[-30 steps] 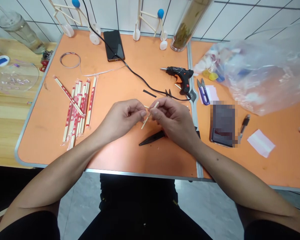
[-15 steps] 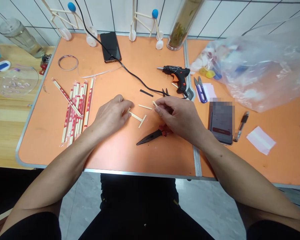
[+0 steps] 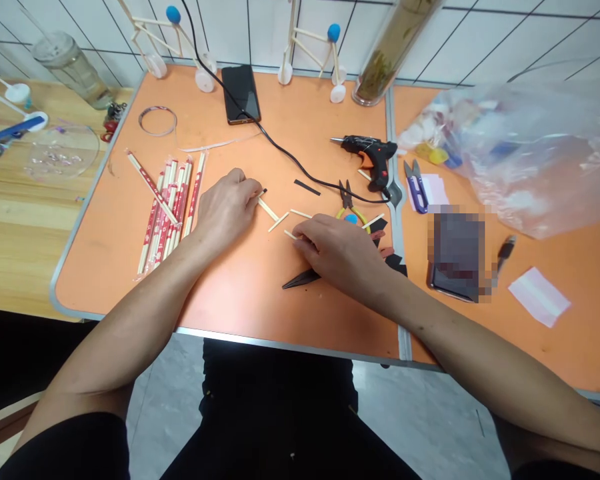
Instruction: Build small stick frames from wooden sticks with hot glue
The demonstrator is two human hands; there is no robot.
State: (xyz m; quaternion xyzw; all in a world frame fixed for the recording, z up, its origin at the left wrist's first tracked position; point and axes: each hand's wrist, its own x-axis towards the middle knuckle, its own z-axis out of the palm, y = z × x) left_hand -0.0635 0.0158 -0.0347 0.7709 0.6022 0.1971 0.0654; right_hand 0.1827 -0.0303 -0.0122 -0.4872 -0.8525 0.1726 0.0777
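Left hand [image 3: 227,211]: fingers bunched close together at the end of a thin wooden stick [image 3: 269,209], a small dark tip just beyond them; pinched or merely touching, impossible to tell. Right hand [image 3: 336,255]: fingers curled downward, almost closed, tips at a short wooden stick [image 3: 291,235], with no firm hold clearly visible.

Between the two hands, a crossing wooden stick [image 3: 279,221] touching the first one, plus a separate wooden stick [image 3: 301,214]. Just under the right fingers, the black tapered nose of a pair of pliers [image 3: 300,279], the rest hidden beneath the palm. Just past those fingers, yellow-handled pliers [image 3: 347,200] with a blue ball [image 3: 351,219] beside them. Right of the right hand, black foam scraps [image 3: 393,261].

Left of the left hand, chopsticks in red-printed paper wrappers [image 3: 168,217]. Farther ahead of the fingers, a black hot glue gun [image 3: 369,153], its black cable [image 3: 300,167] curving across an orange table [image 3: 230,303], and a black phone [image 3: 241,93].
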